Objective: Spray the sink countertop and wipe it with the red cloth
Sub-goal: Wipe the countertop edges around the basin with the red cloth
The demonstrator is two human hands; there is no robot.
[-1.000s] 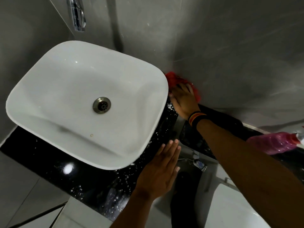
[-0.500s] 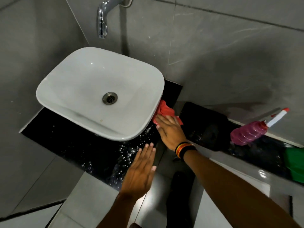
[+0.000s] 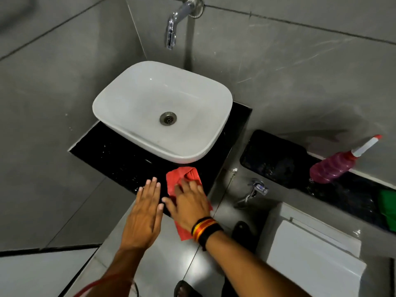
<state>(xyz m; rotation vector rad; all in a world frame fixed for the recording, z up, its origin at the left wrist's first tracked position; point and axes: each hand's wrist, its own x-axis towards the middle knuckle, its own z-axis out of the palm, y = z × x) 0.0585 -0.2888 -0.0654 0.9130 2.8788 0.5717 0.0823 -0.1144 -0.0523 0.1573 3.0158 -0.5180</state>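
Head view: the right hand (image 3: 188, 202) lies flat, fingers spread, pressing the red cloth (image 3: 182, 179) onto the black countertop (image 3: 120, 159) at its front edge, near the front right corner; the cloth's lower end hangs past that edge. The left hand (image 3: 145, 213) is just beside it, open and flat, fingers straight and together, holding nothing, its fingertips over the front edge. The white sink (image 3: 132, 97) sits on the countertop behind the cloth. The pink spray bottle (image 3: 332, 168) stands well apart on the ledge (image 3: 360, 189) at right.
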